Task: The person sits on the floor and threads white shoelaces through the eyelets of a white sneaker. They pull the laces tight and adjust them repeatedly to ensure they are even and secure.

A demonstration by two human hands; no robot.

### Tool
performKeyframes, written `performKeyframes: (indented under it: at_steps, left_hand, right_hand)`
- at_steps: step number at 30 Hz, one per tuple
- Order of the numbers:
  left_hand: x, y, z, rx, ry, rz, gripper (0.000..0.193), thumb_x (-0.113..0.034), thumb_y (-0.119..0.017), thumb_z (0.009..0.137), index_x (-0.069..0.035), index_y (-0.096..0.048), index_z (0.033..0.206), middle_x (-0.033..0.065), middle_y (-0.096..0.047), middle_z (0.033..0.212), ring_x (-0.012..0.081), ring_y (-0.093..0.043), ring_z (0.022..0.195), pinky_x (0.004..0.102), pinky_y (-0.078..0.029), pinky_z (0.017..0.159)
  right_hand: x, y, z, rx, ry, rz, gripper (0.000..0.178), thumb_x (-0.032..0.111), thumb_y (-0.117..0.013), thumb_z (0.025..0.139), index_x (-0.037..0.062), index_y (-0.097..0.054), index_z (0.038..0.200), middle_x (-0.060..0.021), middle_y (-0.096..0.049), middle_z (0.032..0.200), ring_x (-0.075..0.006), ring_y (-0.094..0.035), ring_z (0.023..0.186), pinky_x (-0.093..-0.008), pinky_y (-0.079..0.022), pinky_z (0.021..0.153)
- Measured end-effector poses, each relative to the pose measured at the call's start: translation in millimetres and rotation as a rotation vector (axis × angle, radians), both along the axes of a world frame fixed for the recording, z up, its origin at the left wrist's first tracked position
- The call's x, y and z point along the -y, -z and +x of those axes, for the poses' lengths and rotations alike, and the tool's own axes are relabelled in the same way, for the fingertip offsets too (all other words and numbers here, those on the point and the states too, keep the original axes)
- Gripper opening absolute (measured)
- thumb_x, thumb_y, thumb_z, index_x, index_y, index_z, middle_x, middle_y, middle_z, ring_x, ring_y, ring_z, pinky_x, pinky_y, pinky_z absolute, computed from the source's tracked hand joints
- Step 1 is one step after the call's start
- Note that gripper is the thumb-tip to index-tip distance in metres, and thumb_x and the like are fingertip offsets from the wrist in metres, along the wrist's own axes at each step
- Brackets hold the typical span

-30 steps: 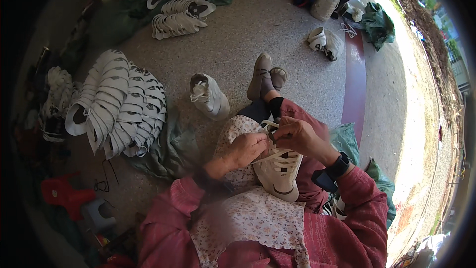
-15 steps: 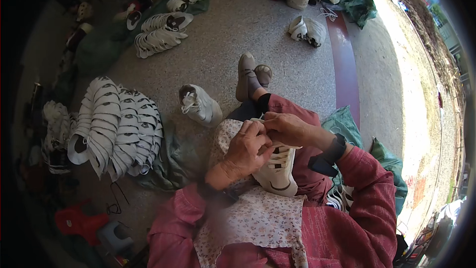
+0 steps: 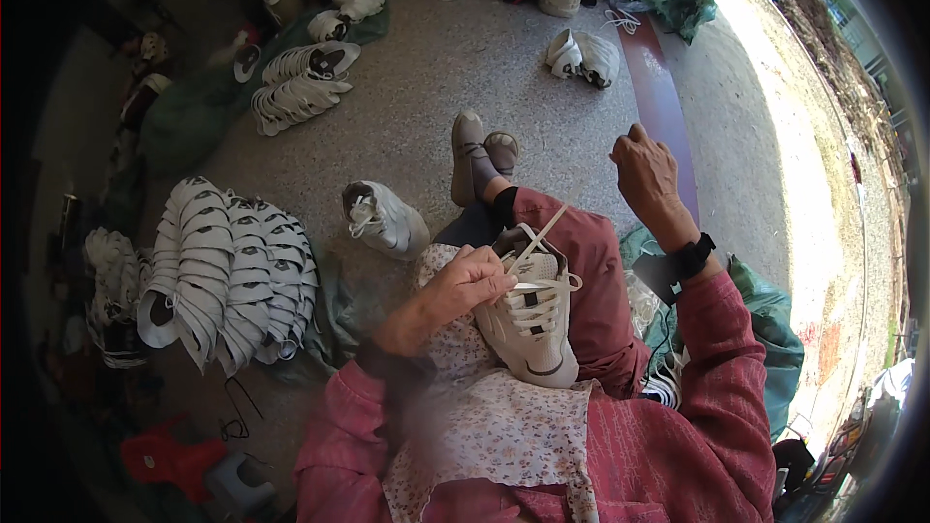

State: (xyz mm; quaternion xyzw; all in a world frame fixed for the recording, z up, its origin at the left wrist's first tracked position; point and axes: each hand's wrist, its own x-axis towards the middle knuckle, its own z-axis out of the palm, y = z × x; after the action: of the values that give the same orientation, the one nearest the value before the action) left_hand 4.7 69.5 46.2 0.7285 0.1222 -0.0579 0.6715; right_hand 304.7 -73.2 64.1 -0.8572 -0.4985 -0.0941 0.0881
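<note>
A cream sneaker (image 3: 531, 334) lies on my lap, its toe toward me, with a white shoelace (image 3: 544, 234) threaded through its eyelets. My left hand (image 3: 453, 286) is closed at the left side of the shoe's opening, thumb and finger pinching the lace near the top eyelets. Raised to the right, away from the shoe, my right hand (image 3: 647, 177) is closed too. The lace runs taut from the shoe toward its fingertips; the lace's end is hidden there. A small lace loop sticks out at the shoe's right edge.
A laced white sneaker (image 3: 384, 221) stands on the floor beyond my left hand. Stacked white shoe uppers (image 3: 232, 271) fill the left, with more uppers (image 3: 305, 82) farther off. A red stool (image 3: 165, 462) is at lower left. Green sacks (image 3: 765, 329) lie at my right.
My right hand has left the shoe and swung up and to the right, drawing the lace out. My left hand has shifted slightly left and lower, staying at the shoe's opening.
</note>
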Motion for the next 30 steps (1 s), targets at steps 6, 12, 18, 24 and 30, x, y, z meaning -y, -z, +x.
performKeyframes:
  at_steps: [6,12,18,24,30]
  left_hand:
    - [-5.0,-4.4,2.1,0.169,0.076,0.17,0.023,-0.026,-0.062,0.098,-0.009,-0.07,0.085,-0.003,-0.056,0.089,0.0125,-0.049,0.085,0.0319,-0.032,0.094]
    - [12.9,-9.5,11.7,0.509,0.035,0.589,0.007,-0.018,-0.074,0.088,-0.012,-0.074,0.09,0.0013,-0.063,0.095,0.0209,-0.057,0.094,0.0448,-0.031,0.11]
    - [8.2,-13.0,10.6,0.437,0.226,0.577,0.01,-0.019,-0.077,0.085,-0.012,-0.076,0.092,0.0004,-0.062,0.09,0.0215,-0.057,0.096,0.043,-0.034,0.108]
    - [1.2,1.0,18.5,0.249,0.084,0.162,0.01,-0.019,-0.076,0.085,-0.01,-0.075,0.089,-0.002,-0.058,0.087,0.0164,-0.05,0.098,0.0336,-0.036,0.093]
    - [-9.0,0.9,2.9,0.28,0.055,0.06,0.015,-0.023,-0.074,0.085,-0.008,-0.075,0.085,0.0011,-0.058,0.102,0.0165,-0.05,0.105,0.0335,-0.035,0.098]
  right_hand:
    - [19.9,21.8,-32.5,-0.502,-0.152,0.024,0.014,0.015,-0.064,0.094,0.0037,-0.065,0.101,-0.0114,-0.059,0.098,-0.0262,-0.063,0.085,-0.0388,-0.048,0.075]
    - [28.8,3.9,-69.1,-1.185,-0.546,0.019,0.015,0.016,-0.067,0.096,0.0018,-0.069,0.102,-0.0043,-0.055,0.089,-0.0148,-0.057,0.077,-0.0328,-0.048,0.069]
    - [37.3,-9.0,-74.1,-1.044,-0.604,-0.151,0.014,0.018,-0.07,0.094,0.0042,-0.072,0.093,-0.0052,-0.055,0.091,-0.0196,-0.058,0.077,-0.0355,-0.047,0.069]
    - [40.6,-11.9,-78.7,-0.804,-0.602,-0.074,0.012,0.014,-0.072,0.088,0.0082,-0.072,0.099,-0.0054,-0.054,0.087,-0.0211,-0.058,0.08,-0.0365,-0.048,0.068]
    - [35.8,-23.1,-70.9,-0.595,-0.543,-0.009,0.014,0.01,-0.071,0.086,0.0093,-0.072,0.1,-0.0074,-0.057,0.09,-0.0265,-0.063,0.079,-0.0387,-0.05,0.068]
